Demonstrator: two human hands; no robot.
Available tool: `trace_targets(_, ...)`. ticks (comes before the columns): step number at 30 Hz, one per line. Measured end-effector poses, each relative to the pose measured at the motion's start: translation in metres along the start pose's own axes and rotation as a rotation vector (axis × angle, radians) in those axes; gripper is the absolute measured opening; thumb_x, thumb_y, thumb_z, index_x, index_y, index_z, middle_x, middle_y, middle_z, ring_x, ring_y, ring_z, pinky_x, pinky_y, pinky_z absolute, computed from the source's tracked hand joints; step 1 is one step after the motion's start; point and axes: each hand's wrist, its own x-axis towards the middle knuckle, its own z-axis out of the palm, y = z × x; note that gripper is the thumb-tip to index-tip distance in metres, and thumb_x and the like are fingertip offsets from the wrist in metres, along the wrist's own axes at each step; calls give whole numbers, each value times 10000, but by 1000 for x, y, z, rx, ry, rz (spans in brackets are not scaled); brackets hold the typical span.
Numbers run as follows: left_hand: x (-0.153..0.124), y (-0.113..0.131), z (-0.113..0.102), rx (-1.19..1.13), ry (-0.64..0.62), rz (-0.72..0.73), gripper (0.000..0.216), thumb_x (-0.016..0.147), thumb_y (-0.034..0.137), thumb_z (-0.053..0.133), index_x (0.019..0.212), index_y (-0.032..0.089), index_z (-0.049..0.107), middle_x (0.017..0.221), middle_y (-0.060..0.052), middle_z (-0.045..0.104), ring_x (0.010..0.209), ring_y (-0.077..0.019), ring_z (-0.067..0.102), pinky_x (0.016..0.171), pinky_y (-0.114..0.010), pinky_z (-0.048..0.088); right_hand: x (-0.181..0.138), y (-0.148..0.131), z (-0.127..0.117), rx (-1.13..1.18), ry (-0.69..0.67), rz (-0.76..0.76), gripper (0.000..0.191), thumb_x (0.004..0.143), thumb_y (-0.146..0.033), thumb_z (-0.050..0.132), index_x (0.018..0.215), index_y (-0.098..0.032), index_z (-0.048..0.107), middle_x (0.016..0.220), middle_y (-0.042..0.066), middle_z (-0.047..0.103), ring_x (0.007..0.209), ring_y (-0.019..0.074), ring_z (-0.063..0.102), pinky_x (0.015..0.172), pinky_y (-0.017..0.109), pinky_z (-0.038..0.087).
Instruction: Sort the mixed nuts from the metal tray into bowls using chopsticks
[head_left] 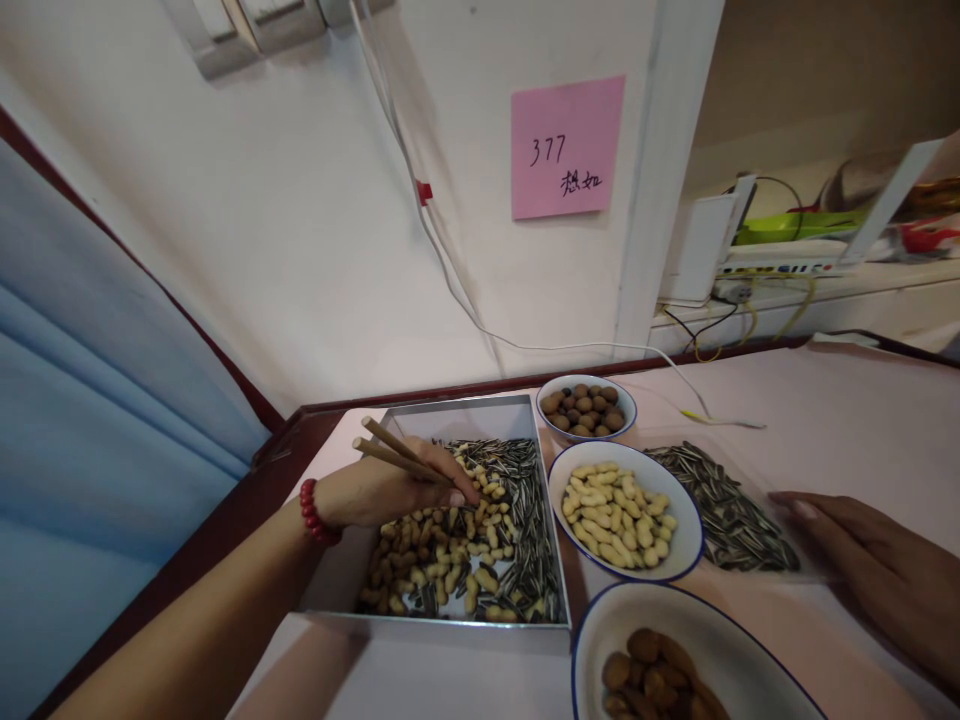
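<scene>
My left hand (405, 485), with a red bead bracelet (313, 512) at the wrist, is closed round a pair of wooden chopsticks (397, 455). It is over a metal tray (465, 622) of mixed peanuts (442, 555) and striped sunflower seeds (534, 520). The chopstick tips are hidden behind the hand. At the right, my right hand (881, 570) has its fingers stretched out at the edge of a clear, flat holder of sunflower seeds (720, 510). Whether it presses on that edge is unclear.
Right of the tray stand blue-rimmed white bowls: round brown nuts (585, 408) in the far one, peanuts (611, 515) in the middle, oblong brown nuts (656, 680) in the near one. A white cable (600, 345) crosses the table's back. Behind are a wall and a router (780, 258).
</scene>
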Motion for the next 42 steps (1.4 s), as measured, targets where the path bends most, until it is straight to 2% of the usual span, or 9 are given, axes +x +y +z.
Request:
trace_targets(8, 0, -4, 0, 6, -76, 66, 209, 960, 381, 728, 1075, 250, 844, 1097, -88, 810, 1035, -246, 749, 970, -364, 596, 3, 5, 4, -4, 15, -44, 706, 731, -849, 394, 924, -285, 772, 1131, 61, 763, 1134, 363, 686, 1097, 573, 509)
trace_targets(15, 1, 6, 7, 163, 68, -59, 275, 931, 446, 733, 1061, 227, 839, 1029, -76, 828, 954, -246, 769, 830, -309, 622, 3, 6, 3, 24, 1, -23, 698, 701, -844, 410, 926, -292, 772, 1159, 46, 754, 1184, 351, 663, 1180, 569, 444)
trace_targets(19, 2, 12, 7, 34, 84, -133, 329, 914, 499, 748, 1020, 200, 835, 986, -91, 824, 914, -243, 768, 812, -325, 625, 1, 0, 2, 25, -4, -25, 692, 705, -839, 403, 918, -292, 768, 1159, 52, 753, 1177, 350, 664, 1161, 561, 459)
trace_targets(25, -4, 6, 3, -172, 141, -191, 334, 887, 481, 794, 1008, 170, 811, 964, -95, 816, 902, -220, 766, 807, -313, 623, 2, 1, 5, 33, -20, -17, 712, 702, -839, 392, 938, -282, 767, 1178, 50, 746, 1192, 330, 656, 1182, 532, 442)
trace_targets(32, -8, 2, 3, -141, 139, -224, 392, 878, 520, 791, 1018, 154, 811, 949, -102, 811, 895, -234, 753, 807, -325, 612, 3, 11, 6, 11, -43, -25, 759, 747, -859, 381, 1021, -265, 766, 1231, 56, 729, 1223, 331, 635, 1199, 544, 417)
trace_targets(39, -13, 4, 3, -26, 38, -123, 276, 937, 453, 757, 1054, 216, 835, 1000, -67, 813, 941, -207, 732, 835, -272, 579, 3, 9, 6, 0, -52, -33, 733, 771, -829, 366, 1016, -253, 748, 1252, 70, 718, 1238, 320, 626, 1209, 522, 407)
trace_targets(42, -17, 4, 1, -3, 8, -76, 267, 955, 451, 742, 1074, 232, 839, 1054, -75, 810, 985, -227, 736, 883, -300, 584, 3, 9, 6, -2, -51, -62, 689, 794, -816, 358, 962, -258, 726, 1239, 75, 722, 1221, 319, 638, 1183, 517, 434)
